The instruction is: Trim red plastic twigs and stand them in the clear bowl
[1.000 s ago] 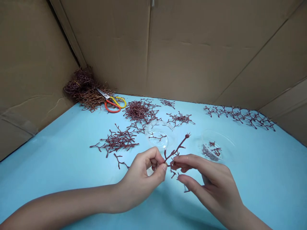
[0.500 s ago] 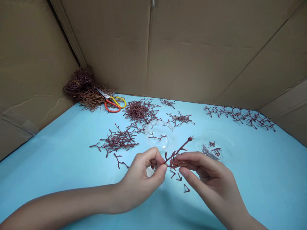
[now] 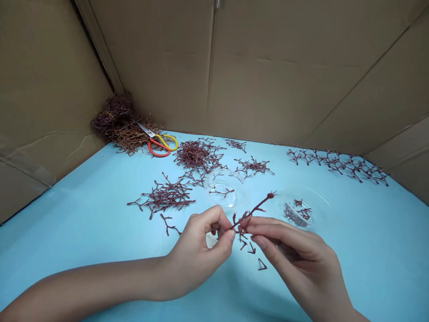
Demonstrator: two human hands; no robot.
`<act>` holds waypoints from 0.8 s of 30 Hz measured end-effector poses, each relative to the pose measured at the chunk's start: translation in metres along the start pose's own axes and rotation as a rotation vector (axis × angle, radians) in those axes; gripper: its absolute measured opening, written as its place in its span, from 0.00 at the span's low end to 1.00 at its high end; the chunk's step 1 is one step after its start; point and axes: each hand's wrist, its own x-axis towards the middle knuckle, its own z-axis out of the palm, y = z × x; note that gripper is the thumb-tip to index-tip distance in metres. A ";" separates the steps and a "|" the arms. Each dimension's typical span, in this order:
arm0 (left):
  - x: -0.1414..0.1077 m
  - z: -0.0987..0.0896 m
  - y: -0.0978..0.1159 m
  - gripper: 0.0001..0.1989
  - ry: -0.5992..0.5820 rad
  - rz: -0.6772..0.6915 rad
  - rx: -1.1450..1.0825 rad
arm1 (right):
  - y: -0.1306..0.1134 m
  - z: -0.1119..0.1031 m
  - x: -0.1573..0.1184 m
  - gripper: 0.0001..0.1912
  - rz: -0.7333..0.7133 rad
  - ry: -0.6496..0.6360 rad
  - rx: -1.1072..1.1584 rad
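Observation:
My left hand (image 3: 201, 255) is closed in a pinch on the lower end of a dark brown branching twig (image 3: 258, 206). The twig slants up to the right and ends in a knobbed tip. Beside it, my right hand (image 3: 298, 259) has its thumb and fingertips drawn together at the twig's lower side branches; the exact contact is partly hidden. Small V-shaped brown pieces (image 3: 262, 264) lie on the table below the hands. One loose forked twig (image 3: 170, 227) rests left of my left hand.
Brown twig piles (image 3: 169, 197) lie on the blue table (image 3: 94, 232). Clear plastic bowls (image 3: 223, 190) stand mid-table, the right one holding small pieces. Scissors (image 3: 160, 143) rest by a tangled heap (image 3: 130, 129). A joined twig lattice (image 3: 338, 163) lies far right. Cardboard walls (image 3: 268, 80) enclose the table.
My right thumb and fingers have drawn closer together at the twig. My left hand keeps its pinch. The whole view has shifted slightly.

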 end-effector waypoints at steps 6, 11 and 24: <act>0.000 0.000 0.000 0.07 -0.003 0.005 0.016 | -0.001 -0.001 0.001 0.10 -0.011 -0.016 0.013; 0.000 -0.001 0.001 0.07 -0.021 -0.014 0.038 | 0.006 0.002 -0.003 0.15 0.079 0.046 0.141; 0.001 0.000 0.002 0.07 -0.006 -0.033 0.031 | 0.012 0.003 0.000 0.08 0.109 0.015 0.237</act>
